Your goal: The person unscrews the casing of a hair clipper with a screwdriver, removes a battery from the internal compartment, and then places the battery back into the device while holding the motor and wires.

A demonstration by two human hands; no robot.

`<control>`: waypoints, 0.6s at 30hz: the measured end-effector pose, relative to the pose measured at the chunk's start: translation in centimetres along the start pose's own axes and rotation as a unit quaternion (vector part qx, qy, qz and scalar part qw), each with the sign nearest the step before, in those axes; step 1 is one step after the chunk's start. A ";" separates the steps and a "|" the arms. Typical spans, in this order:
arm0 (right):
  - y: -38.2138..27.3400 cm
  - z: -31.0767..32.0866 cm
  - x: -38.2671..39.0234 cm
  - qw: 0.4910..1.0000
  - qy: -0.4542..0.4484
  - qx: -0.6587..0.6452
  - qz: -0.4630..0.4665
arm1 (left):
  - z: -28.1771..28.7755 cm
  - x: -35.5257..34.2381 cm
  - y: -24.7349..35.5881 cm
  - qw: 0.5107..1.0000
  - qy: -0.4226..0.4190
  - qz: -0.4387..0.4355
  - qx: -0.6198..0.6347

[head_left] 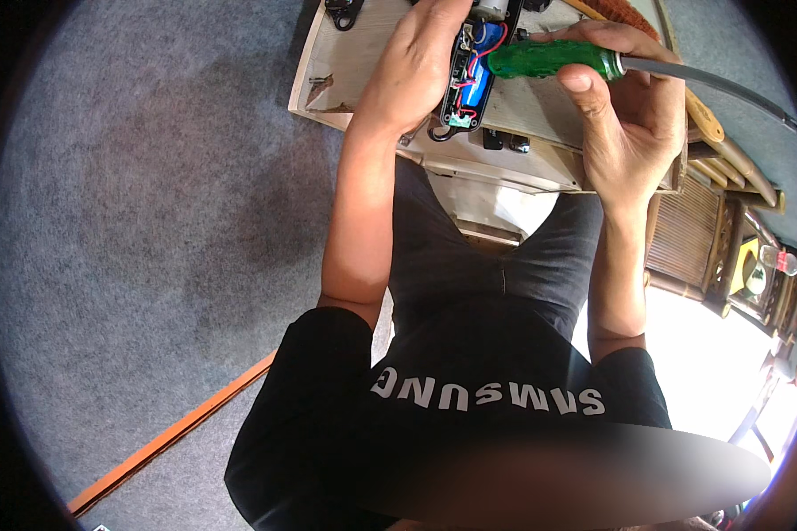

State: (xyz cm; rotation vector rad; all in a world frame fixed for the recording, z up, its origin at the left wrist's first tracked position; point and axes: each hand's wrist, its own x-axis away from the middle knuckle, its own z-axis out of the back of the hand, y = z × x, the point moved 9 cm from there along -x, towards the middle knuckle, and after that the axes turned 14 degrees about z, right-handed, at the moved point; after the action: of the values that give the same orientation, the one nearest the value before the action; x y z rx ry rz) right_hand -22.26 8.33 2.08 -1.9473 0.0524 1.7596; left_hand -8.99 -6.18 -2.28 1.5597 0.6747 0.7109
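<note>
We see an opened black plastic device with a blue battery cell and red wires inside, held above the pale wooden board. Our left hand wraps closed around its side. Our right hand grips a green-handled screwdriver (its tip is hidden), pointed at the device.

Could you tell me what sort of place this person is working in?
Probably a home or small repair corner: grey carpet, a low wooden board, and an opened electronic device beside a green-handled tool.
</note>
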 end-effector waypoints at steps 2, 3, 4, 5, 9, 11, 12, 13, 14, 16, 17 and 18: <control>0.2 0.9 0.2 0.999 0.018 0.028 -0.023 | 0.0 0.0 0.3 1.000 0.000 -0.013 0.001; 0.4 1.6 0.5 0.997 0.036 0.056 -0.047 | 0.1 0.0 0.1 1.000 0.008 -0.008 -0.013; 1.0 2.0 1.0 0.991 0.091 0.027 -0.098 | 0.2 0.0 0.0 0.999 0.017 -0.003 -0.027; 1.1 1.9 0.8 0.992 0.093 -0.005 -0.091 | 0.2 0.1 0.1 0.999 0.017 -0.004 -0.028; 1.7 1.7 1.0 0.983 0.082 -0.003 -0.166 | 0.8 0.3 -1.0 0.995 0.003 0.079 0.067; 1.8 1.2 1.0 0.976 0.059 -0.015 -0.207 | 0.6 0.3 -1.2 0.990 -0.011 0.100 0.096; 2.1 0.6 1.3 0.966 0.031 -0.007 -0.257 | 0.5 0.2 -0.8 0.990 -0.008 0.084 0.113; 2.6 0.0 1.7 0.952 0.002 0.000 -0.307 | 0.5 0.3 -0.4 0.989 -0.002 0.069 0.129; 2.8 -0.5 1.4 0.963 -0.029 0.010 -0.267 | 0.6 0.5 -0.5 0.987 0.009 0.084 0.137; 2.0 -1.3 1.0 0.959 -0.021 0.003 -0.283 | 0.8 0.4 -0.4 0.987 0.013 0.079 0.142; 1.9 -1.7 0.9 0.954 -0.013 -0.003 -0.300 | 1.0 0.3 -0.5 0.986 0.017 0.075 0.149; 1.7 -1.8 0.5 0.962 -0.004 -0.021 -0.271 | 0.9 0.2 -0.6 0.986 0.018 0.074 0.148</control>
State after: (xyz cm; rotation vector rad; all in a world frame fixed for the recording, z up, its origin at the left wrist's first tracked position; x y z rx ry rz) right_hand -21.16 6.28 1.04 -1.7621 -0.4795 1.4064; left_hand -8.13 -6.53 -2.90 1.8895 0.7208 0.7761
